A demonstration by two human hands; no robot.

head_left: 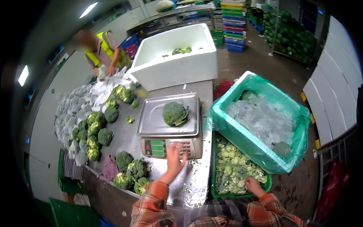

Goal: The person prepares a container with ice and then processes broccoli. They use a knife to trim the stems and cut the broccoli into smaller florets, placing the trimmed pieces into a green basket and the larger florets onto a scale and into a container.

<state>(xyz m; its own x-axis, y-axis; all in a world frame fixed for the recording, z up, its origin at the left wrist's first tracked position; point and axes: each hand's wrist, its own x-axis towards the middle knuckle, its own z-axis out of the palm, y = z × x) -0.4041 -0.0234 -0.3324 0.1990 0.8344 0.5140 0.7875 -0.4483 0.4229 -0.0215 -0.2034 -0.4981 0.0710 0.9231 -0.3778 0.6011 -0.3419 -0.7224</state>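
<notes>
My left hand [175,158] reaches over the keypad of a weighing scale [152,148], its fingers stretched out and apart and holding nothing. On the scale's metal pan [154,120] sits a single broccoli head [175,114]. My right hand [253,186] is closed at the near right, just above a green crate [269,184] full of broccoli trimmings [230,166]. A thin knife-like tool [246,174] pokes up from its fingers, too small to make out well. To the left of my left arm lie several loose broccoli heads [138,169].
A green-lined box [227,116] of crushed ice [261,115] stands at the right. Beyond the scale is a large white bin [181,70]. More broccoli [104,136] and grey net-wrapped heads [72,113] cover the table's left, where a person in a yellow vest [104,49] works.
</notes>
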